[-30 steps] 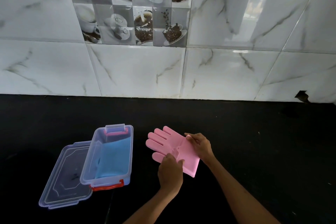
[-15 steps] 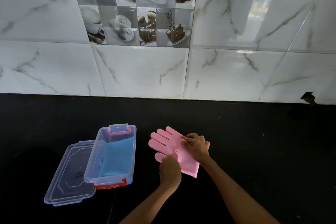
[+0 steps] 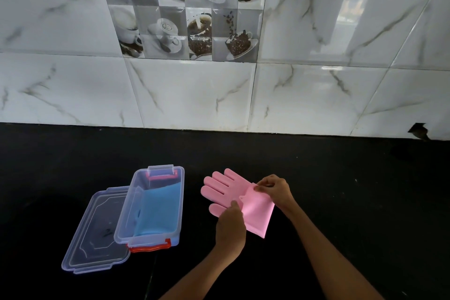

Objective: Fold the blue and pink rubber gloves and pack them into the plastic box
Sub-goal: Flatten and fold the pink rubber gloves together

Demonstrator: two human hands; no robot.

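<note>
A pink rubber glove [image 3: 226,189] lies on the black counter, fingers pointing up-left, its cuff part folded over the palm. My left hand [image 3: 230,226] pinches the near edge of the fold by the thumb. My right hand [image 3: 276,190] pinches the far corner of the folded cuff. To the left stands the clear plastic box [image 3: 126,219] with red latches. The folded blue glove [image 3: 158,212] lies inside it.
The box's clear lid [image 3: 95,234] lies flat, tucked partly under the box's left side. A white marble-tiled wall [image 3: 219,95] rises behind the black counter [image 3: 341,178].
Both hands have folded the glove's cuff further over the palm; my right hand lifted slightly, and the fold's corner now sits by the glove's finger bases.
</note>
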